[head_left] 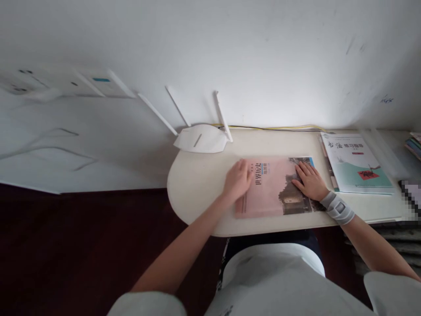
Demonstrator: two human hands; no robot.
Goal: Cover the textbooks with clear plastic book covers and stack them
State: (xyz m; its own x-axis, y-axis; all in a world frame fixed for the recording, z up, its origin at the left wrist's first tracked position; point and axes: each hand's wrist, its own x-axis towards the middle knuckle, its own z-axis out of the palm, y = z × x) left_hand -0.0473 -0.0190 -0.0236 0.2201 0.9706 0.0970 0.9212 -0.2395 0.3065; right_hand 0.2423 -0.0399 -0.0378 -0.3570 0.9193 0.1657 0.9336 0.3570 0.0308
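Pink textbook (271, 188) lay closed on the desk (197, 193); left hand (237, 181) rested on its left edge, fingers together, while right hand (309, 181) lay flat on its cover, fingers loosely spread. It looked thin, bendy and slick, best lifted by its left edge.

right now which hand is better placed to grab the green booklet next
Right, likely. The right hand lies flat on the pink book's right side, beside the green booklet; the left hand rests at the book's left edge.

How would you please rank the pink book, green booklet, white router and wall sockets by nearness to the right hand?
1. pink book: under the right hand, touching.
2. green booklet: just to its right.
3. white router: back left, by the wall.
4. wall sockets: far left, on the wall.
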